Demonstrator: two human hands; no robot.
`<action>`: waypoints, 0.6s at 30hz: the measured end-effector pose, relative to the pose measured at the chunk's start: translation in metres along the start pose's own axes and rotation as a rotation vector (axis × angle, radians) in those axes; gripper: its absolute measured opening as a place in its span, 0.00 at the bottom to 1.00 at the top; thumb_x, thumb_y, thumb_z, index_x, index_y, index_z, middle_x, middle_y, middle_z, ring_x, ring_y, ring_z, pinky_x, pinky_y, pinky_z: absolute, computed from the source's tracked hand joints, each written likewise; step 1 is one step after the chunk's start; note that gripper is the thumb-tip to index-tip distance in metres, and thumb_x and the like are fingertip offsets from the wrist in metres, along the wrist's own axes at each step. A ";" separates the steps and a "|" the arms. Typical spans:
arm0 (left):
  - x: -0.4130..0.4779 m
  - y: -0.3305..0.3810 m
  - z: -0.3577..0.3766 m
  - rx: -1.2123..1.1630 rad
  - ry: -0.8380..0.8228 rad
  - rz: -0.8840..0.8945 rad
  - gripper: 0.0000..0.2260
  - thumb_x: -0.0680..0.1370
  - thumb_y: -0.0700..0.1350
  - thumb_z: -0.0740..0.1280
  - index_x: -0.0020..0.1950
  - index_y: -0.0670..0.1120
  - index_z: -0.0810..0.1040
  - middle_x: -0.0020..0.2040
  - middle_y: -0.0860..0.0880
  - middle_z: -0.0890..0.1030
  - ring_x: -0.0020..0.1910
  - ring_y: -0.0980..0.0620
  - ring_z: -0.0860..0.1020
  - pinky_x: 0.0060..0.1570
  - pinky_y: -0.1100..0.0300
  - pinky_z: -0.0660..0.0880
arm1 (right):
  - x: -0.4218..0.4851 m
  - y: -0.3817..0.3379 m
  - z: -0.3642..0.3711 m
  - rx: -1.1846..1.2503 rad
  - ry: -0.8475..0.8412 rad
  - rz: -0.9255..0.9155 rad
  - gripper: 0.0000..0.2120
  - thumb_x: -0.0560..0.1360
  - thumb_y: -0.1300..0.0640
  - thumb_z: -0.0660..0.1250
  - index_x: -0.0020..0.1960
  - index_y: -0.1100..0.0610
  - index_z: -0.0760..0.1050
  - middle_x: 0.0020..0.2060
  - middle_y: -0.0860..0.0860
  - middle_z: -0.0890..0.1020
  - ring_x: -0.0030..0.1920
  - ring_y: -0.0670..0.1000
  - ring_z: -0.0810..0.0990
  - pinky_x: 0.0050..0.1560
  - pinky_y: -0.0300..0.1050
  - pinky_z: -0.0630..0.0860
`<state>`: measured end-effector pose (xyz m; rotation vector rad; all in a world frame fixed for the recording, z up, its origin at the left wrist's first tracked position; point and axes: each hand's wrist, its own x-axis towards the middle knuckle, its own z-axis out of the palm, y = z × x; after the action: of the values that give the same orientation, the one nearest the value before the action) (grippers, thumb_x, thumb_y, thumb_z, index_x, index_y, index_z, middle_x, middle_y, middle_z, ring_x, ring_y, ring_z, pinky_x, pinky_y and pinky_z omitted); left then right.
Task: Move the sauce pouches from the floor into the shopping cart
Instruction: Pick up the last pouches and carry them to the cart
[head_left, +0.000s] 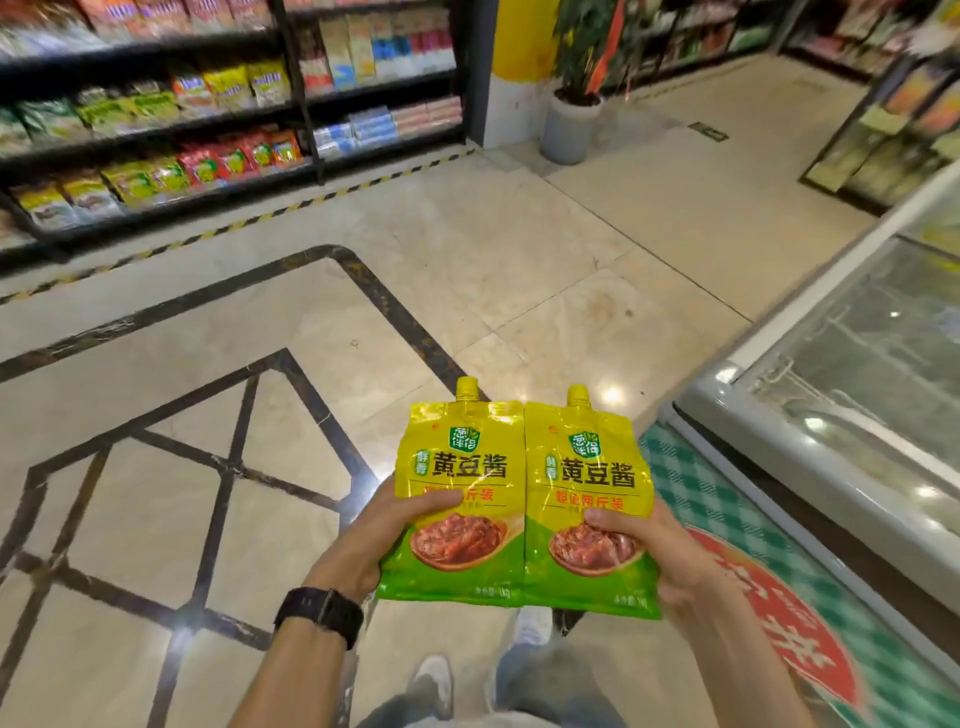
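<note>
Two yellow-and-green sauce pouches, the left pouch (457, 499) and right pouch (589, 506), are held side by side above the tiled floor (467, 270), each printed "黄豆酱". Both stand lengthwise, spout caps pointing away from the person. The left hand (363, 540) grips the left one, the right hand (660, 561) the other.

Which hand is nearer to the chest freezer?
Right. The right hand, gripping the right pouch, is on the side of the chest freezer. The left hand, gripping the left pouch, is farther away, across both pouches.
</note>
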<state>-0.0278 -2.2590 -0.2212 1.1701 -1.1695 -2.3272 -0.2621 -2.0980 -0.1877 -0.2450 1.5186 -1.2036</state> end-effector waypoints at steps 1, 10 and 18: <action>-0.005 -0.001 0.004 0.019 -0.018 -0.007 0.39 0.59 0.47 0.81 0.68 0.43 0.75 0.59 0.40 0.84 0.56 0.37 0.83 0.58 0.43 0.80 | -0.012 0.007 -0.003 0.015 0.018 -0.016 0.31 0.57 0.64 0.81 0.58 0.53 0.74 0.43 0.54 0.87 0.40 0.57 0.87 0.34 0.48 0.82; -0.027 -0.021 0.107 0.262 -0.341 -0.095 0.22 0.71 0.37 0.75 0.64 0.44 0.78 0.55 0.41 0.86 0.48 0.41 0.86 0.42 0.53 0.84 | -0.130 0.078 -0.070 0.276 0.202 -0.179 0.49 0.38 0.52 0.87 0.58 0.56 0.76 0.49 0.58 0.86 0.46 0.59 0.86 0.37 0.47 0.82; -0.056 -0.110 0.270 0.505 -0.655 -0.264 0.32 0.63 0.44 0.79 0.67 0.44 0.78 0.61 0.38 0.83 0.58 0.34 0.82 0.62 0.36 0.75 | -0.268 0.188 -0.168 0.516 0.569 -0.285 0.47 0.44 0.49 0.86 0.61 0.58 0.78 0.54 0.59 0.85 0.54 0.61 0.84 0.56 0.56 0.79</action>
<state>-0.1894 -2.0134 -0.1834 0.7191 -2.0235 -2.8236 -0.2249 -1.7316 -0.1937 0.2592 1.6085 -1.9639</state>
